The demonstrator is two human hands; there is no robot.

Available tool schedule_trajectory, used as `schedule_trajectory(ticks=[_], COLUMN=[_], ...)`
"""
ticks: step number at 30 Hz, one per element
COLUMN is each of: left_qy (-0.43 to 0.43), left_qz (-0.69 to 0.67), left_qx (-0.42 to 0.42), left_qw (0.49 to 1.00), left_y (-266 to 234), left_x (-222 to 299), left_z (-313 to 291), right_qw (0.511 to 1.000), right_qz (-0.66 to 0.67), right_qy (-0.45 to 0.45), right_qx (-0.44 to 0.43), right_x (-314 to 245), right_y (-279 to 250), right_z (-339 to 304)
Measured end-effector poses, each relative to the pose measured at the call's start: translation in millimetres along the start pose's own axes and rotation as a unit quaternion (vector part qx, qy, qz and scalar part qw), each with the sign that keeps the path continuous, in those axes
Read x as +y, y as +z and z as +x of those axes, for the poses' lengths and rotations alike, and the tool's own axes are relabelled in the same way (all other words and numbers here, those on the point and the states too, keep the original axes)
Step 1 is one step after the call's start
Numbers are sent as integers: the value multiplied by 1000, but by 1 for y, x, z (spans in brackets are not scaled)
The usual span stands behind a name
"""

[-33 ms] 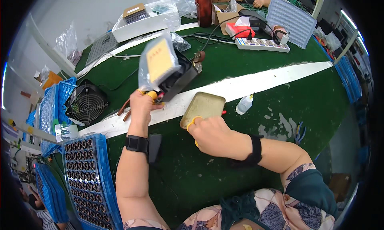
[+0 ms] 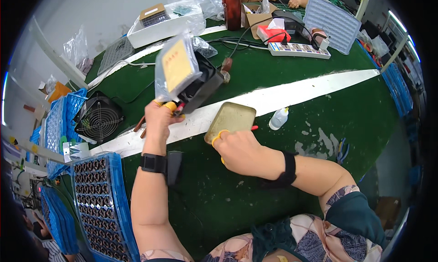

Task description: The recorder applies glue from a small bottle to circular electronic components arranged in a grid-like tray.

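My left hand [image 2: 157, 123], with yellow finger covers, is closed at the near end of a black boxy case [image 2: 203, 82]. Against that case leans a clear plastic bag [image 2: 162, 82] with a yellow card [image 2: 179, 67] inside. Brown tool handles [image 2: 139, 124] stick out beside this hand. My right hand [image 2: 242, 151], also wearing yellow finger covers, grips the near edge of a shallow tin tray [image 2: 233, 117], which looks bare inside. A small red tip [image 2: 254, 128] shows beyond the right knuckles; the rest of it is hidden.
To the right stand a small white bottle [image 2: 278, 119] and blue-handled pliers [image 2: 342, 151]. A black fan [image 2: 99, 118] and a blue tray of small dark parts [image 2: 116, 189] lie left. Farther back are a power strip [image 2: 299, 50], red bottle [image 2: 232, 11] and another person's hands [image 2: 295, 3].
My left hand, the black case and the bag have shifted slightly left. My right hand and the tin tray have moved a touch up and left.
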State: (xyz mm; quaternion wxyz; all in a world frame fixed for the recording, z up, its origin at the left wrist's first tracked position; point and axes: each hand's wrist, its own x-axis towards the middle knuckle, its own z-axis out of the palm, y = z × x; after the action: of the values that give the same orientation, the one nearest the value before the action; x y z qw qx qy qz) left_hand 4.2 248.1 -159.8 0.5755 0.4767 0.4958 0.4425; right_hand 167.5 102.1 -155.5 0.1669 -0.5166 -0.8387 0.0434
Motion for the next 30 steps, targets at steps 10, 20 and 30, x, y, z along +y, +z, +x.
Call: schedule_trajectory(ticks=[10, 20, 30], left_qy=[10, 36, -29], left_qz=[68, 102, 206], left_qx=[11, 17, -22], left_qw=[998, 994, 978], left_y=[-13, -7, 12], left_x=[37, 29, -3], left_z=[0, -8, -16], right_qw=[996, 986, 995], right_qz=[33, 73, 98], right_qy=[31, -42, -7], right_qx=[76, 141, -15], right_x=[5, -10, 9], right_y=[54, 40, -15], right_z=[64, 47, -17])
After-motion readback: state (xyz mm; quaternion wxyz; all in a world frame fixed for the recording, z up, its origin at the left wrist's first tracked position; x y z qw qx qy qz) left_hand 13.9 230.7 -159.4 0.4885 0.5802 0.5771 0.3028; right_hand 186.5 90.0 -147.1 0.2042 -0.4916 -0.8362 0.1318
